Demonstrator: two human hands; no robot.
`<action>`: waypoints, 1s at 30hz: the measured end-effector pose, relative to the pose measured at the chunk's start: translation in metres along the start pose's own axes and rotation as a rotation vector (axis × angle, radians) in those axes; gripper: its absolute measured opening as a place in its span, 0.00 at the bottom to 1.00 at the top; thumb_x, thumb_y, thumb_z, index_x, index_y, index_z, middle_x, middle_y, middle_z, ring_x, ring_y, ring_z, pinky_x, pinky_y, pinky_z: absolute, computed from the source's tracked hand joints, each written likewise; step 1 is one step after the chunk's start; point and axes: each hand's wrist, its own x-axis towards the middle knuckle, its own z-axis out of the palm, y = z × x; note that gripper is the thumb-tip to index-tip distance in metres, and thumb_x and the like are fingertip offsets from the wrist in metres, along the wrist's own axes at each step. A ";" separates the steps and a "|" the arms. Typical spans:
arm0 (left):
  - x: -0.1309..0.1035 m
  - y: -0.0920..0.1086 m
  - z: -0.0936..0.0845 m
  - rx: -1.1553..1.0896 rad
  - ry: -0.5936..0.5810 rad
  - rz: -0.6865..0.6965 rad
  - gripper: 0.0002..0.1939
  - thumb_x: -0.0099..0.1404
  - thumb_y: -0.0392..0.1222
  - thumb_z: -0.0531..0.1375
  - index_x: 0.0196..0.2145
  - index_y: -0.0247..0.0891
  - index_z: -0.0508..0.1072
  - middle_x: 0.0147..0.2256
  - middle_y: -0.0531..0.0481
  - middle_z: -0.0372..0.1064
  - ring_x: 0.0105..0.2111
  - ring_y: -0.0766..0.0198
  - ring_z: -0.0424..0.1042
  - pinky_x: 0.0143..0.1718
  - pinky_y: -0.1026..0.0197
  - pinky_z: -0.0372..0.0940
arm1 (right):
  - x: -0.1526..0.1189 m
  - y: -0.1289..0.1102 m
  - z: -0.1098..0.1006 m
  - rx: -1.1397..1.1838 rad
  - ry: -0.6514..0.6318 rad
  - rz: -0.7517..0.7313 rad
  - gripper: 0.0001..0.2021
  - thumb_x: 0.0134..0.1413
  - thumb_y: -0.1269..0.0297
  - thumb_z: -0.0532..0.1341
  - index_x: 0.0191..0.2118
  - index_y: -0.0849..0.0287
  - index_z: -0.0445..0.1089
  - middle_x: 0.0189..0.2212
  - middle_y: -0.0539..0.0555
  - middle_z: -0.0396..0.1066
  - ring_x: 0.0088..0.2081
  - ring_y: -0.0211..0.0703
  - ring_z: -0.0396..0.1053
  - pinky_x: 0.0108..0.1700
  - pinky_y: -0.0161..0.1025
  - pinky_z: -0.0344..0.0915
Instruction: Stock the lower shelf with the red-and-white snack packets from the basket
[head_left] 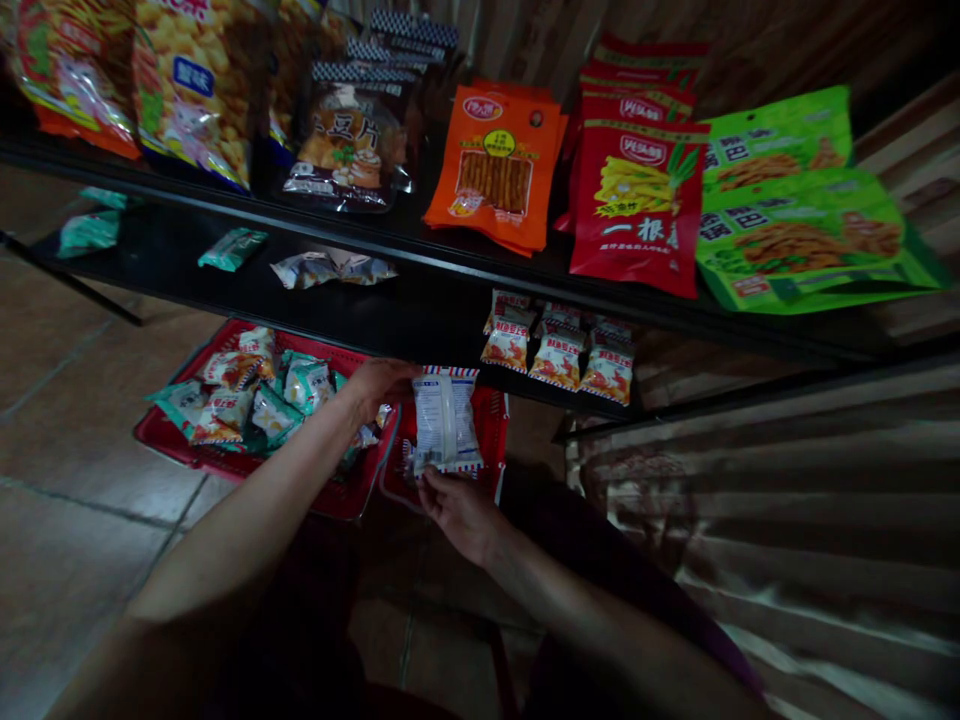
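Observation:
Between my two hands is a small white snack bag [447,420] with red and blue striped ends, its printed back and centre seam facing up. My left hand [384,388] grips its upper left corner, and my right hand [459,508] pinches the lower left edge between thumb and fingers. The bag is over a red basket [493,440]. Left of it, a second red basket [161,440] holds several small snack bags, some teal and white, others white with orange; my left forearm passes over its right part.
Above, a black shelf [420,235] carries orange snack packs [495,165], red packs [637,200], green packs [817,240] and larger bags. On the lower shelf [427,310] are small striped bags [555,350], silvery packets [330,268] and teal packets [232,248]. Pleated curtain hangs at right.

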 end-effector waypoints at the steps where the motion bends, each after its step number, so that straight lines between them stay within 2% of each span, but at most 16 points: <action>1: 0.001 0.000 -0.001 0.013 -0.005 -0.008 0.05 0.45 0.32 0.66 0.22 0.34 0.73 0.21 0.49 0.71 0.23 0.65 0.69 0.29 0.61 0.65 | -0.001 0.003 0.000 0.009 -0.007 0.025 0.11 0.32 0.73 0.73 0.26 0.61 0.72 0.25 0.48 0.73 0.30 0.32 0.70 0.36 0.31 0.67; 5: 0.004 -0.001 -0.004 0.045 0.006 0.003 0.06 0.45 0.31 0.67 0.21 0.33 0.73 0.21 0.51 0.71 0.22 0.68 0.67 0.27 0.63 0.62 | -0.003 0.005 0.001 0.001 -0.038 0.095 0.10 0.34 0.73 0.72 0.26 0.62 0.72 0.24 0.48 0.73 0.30 0.32 0.70 0.35 0.30 0.66; 8: 0.006 -0.004 -0.006 0.033 0.013 0.021 0.07 0.44 0.32 0.69 0.20 0.34 0.73 0.20 0.52 0.69 0.21 0.70 0.65 0.26 0.65 0.60 | -0.005 0.004 0.005 -0.023 -0.062 0.086 0.10 0.34 0.73 0.72 0.26 0.62 0.72 0.26 0.48 0.74 0.31 0.32 0.70 0.36 0.30 0.66; 13: 0.004 -0.012 -0.003 -0.071 -0.010 0.030 0.13 0.40 0.37 0.72 0.22 0.32 0.72 0.22 0.52 0.70 0.23 0.68 0.67 0.28 0.64 0.61 | -0.010 0.001 0.011 -0.054 -0.039 0.062 0.10 0.32 0.73 0.72 0.25 0.61 0.73 0.25 0.47 0.73 0.29 0.31 0.69 0.34 0.29 0.64; 21: -0.004 -0.016 0.004 -0.166 -0.035 -0.031 0.04 0.53 0.35 0.65 0.25 0.35 0.72 0.24 0.51 0.71 0.27 0.68 0.69 0.32 0.66 0.63 | -0.008 -0.004 0.014 -0.062 0.030 0.000 0.11 0.27 0.73 0.73 0.24 0.60 0.73 0.24 0.47 0.73 0.28 0.32 0.69 0.33 0.30 0.65; 28: -0.010 -0.019 0.008 -0.167 -0.102 -0.057 0.06 0.52 0.31 0.65 0.29 0.33 0.72 0.24 0.51 0.69 0.23 0.69 0.67 0.29 0.64 0.63 | -0.004 -0.012 0.015 -0.137 0.059 -0.049 0.12 0.25 0.70 0.73 0.23 0.61 0.74 0.22 0.48 0.73 0.28 0.33 0.69 0.33 0.31 0.65; 30: -0.009 -0.021 0.008 -0.177 -0.089 -0.056 0.05 0.53 0.30 0.64 0.29 0.33 0.71 0.23 0.52 0.69 0.23 0.69 0.67 0.29 0.65 0.64 | -0.003 -0.014 0.015 -0.152 0.067 -0.064 0.13 0.24 0.70 0.74 0.23 0.60 0.73 0.22 0.47 0.73 0.28 0.33 0.69 0.34 0.32 0.65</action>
